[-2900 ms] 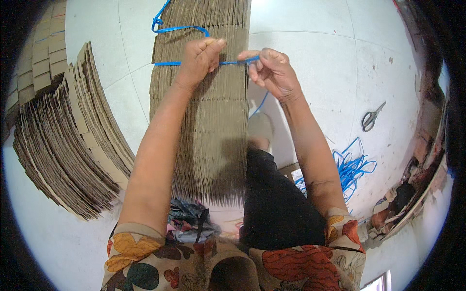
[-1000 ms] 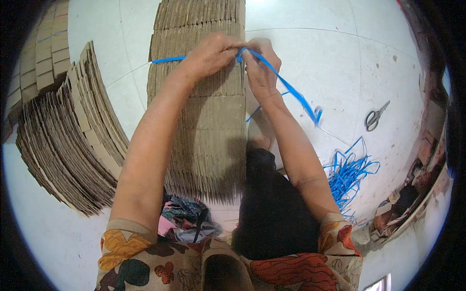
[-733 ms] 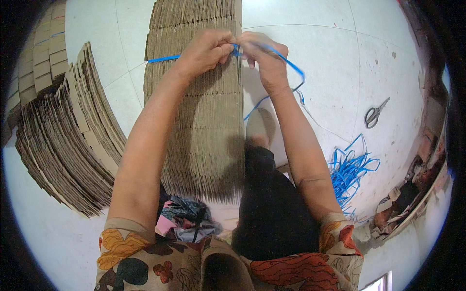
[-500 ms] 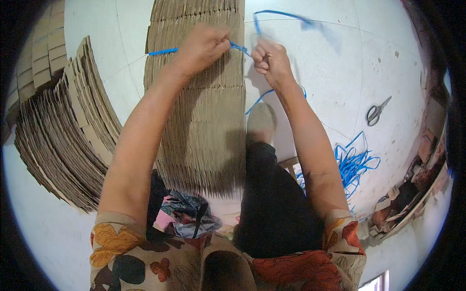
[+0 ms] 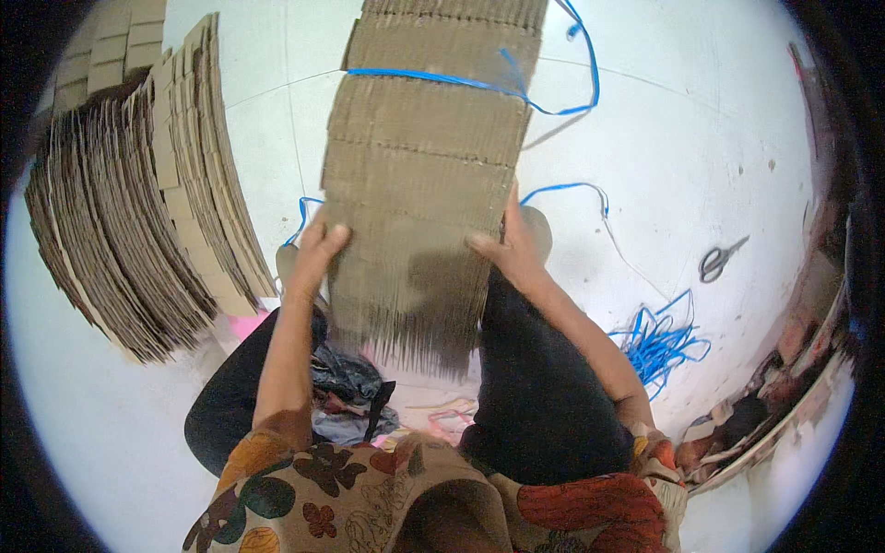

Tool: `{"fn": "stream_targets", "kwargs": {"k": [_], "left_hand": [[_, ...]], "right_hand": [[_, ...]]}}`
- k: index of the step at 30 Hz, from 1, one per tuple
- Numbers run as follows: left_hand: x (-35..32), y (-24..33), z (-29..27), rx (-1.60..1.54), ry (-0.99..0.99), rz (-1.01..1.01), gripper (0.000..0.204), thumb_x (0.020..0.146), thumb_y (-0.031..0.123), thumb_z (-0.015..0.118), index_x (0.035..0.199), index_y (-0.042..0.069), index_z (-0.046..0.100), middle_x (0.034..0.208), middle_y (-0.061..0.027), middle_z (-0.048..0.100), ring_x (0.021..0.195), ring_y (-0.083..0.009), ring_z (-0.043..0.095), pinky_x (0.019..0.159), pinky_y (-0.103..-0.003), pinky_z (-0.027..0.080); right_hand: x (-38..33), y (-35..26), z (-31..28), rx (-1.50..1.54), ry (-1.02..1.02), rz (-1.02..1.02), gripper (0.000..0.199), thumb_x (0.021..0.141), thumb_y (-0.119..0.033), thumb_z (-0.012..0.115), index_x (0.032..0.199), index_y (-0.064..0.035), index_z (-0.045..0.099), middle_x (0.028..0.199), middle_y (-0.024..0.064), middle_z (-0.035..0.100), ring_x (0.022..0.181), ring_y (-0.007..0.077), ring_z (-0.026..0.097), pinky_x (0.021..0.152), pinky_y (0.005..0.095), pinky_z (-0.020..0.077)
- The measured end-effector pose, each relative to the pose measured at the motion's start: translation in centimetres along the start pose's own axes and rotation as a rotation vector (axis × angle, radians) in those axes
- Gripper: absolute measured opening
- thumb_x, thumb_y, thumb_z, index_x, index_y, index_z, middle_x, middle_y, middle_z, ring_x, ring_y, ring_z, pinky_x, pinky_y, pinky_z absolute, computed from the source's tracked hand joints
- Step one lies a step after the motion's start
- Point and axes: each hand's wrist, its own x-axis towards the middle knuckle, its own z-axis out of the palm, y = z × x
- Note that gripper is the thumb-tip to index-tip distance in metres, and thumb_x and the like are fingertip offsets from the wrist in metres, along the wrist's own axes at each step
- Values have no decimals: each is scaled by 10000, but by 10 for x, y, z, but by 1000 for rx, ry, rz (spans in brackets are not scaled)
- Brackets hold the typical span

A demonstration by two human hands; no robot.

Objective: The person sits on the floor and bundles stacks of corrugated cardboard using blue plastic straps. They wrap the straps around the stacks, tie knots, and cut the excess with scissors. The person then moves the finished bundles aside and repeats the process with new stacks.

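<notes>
Short-sleeved patterned beige shirt [image 5: 383, 493], black trousers [image 5: 553, 405], bare hands [image 5: 518, 249]

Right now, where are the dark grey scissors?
The dark grey scissors lie on the pale floor at right in the head view, beyond the tangled blue strapping.

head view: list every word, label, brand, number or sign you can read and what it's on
None can be read.
Cardboard stack between the left hand and right hand, and blue strap across it: no legible marks.
Cardboard at left: none legible.
Scissors: too small to tell.
Patterned shirt: leaf-like shapes and squiggles, no readable word.
</notes>
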Motion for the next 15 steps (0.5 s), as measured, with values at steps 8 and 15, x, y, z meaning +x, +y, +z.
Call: {"fn": "stream_targets", "kwargs": {"k": [8, 15], "left_hand": [[6, -20, 45, -119, 196, 243, 751, 829, 368, 588, 1376, -25, 256, 1265, -245, 474, 1162, -344, 475, 968, -377, 365], [-11, -66, 59, -76, 331, 316, 784, 783, 263, 676, 1352, -76, 257, 1316, -280, 403, 1225, -371, 412, 1011, -380, 331]], "right_hand": [[48, -33, -5, -60, 134, -38, 815, 876, -368, 487, 1414, 40, 30, 1417, 282, 239, 1264, 373, 336, 1035, 383, 270], [60, -86, 17, -910, 81, -596, 820, 775, -376, 626, 1374, 25, 235, 1420, 245, 250, 1342, 366, 204, 1067, 564, 116]]}}
